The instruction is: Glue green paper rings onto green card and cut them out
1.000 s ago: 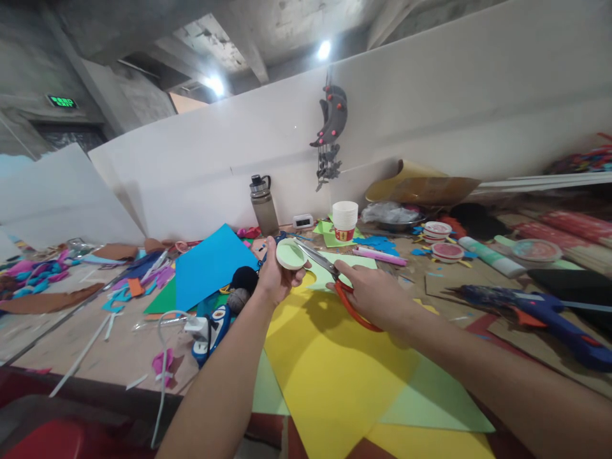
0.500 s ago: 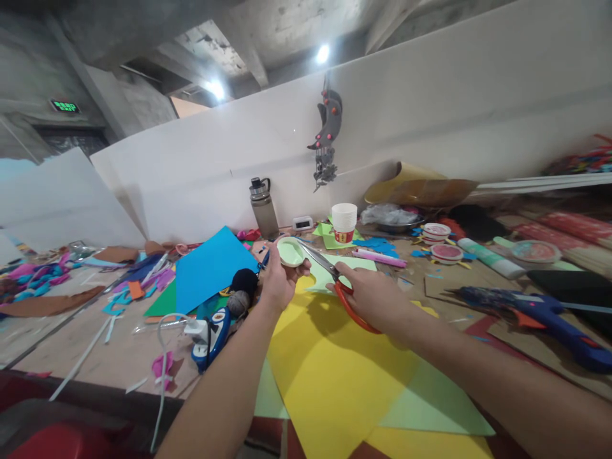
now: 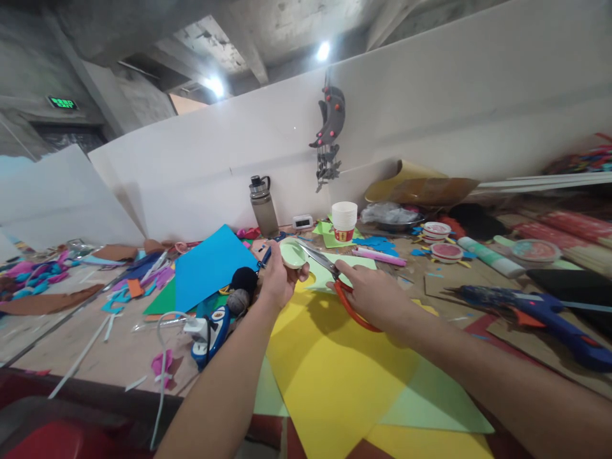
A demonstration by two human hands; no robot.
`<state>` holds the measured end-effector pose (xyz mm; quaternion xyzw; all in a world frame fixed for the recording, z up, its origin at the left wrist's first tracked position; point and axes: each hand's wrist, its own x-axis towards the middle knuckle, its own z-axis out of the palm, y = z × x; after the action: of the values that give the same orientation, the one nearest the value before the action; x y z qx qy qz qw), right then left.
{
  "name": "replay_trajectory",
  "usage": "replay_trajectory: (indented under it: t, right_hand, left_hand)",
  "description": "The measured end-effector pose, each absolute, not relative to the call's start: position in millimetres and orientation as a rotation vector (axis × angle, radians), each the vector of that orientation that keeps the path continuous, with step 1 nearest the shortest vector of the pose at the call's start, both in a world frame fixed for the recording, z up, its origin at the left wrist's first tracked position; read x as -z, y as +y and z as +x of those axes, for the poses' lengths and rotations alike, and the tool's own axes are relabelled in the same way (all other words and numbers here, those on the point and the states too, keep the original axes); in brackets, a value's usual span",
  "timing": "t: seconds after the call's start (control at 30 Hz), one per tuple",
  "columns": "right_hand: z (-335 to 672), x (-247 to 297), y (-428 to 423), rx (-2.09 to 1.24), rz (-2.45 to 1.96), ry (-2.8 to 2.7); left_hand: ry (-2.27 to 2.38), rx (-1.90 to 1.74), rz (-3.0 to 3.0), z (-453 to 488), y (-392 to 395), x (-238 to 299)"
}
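Between the thumb and fingers of my left hand (image 3: 277,280) is a small round pale green piece (image 3: 292,254), tilted toward me; it looks like a paper disc or a shallow cup, I cannot tell which. My right hand (image 3: 368,290) grips scissors (image 3: 354,309) by their orange-red handles. Their metal blades point up and left, with the tips at the right rim of the green piece. Below both hands lies a large yellow paper sheet (image 3: 329,370), partly over a pale green sheet (image 3: 437,398).
Left of my hands are blue paper (image 3: 210,268), balls of yarn (image 3: 243,280) and a power strip (image 3: 210,338) with a white cord. A bottle (image 3: 262,207) and stacked paper cups (image 3: 344,220) stand behind. A blue glue gun (image 3: 535,312) lies at right.
The round green piece has turned slightly in my left hand, showing more of its lower side. The scissors remain in almost the same place.
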<state>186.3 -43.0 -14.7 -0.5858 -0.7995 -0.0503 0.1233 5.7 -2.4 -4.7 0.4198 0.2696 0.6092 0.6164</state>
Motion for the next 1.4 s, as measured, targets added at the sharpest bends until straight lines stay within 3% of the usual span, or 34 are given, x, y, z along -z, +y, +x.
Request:
replay_trajectory:
  t: [1.4]
  right_hand:
    - [187.3, 12.5, -46.2, 0.125, -1.688, -2.374]
  left_hand:
    - [0.662, -1.215, 0.966, -8.5, -5.5, -10.7]
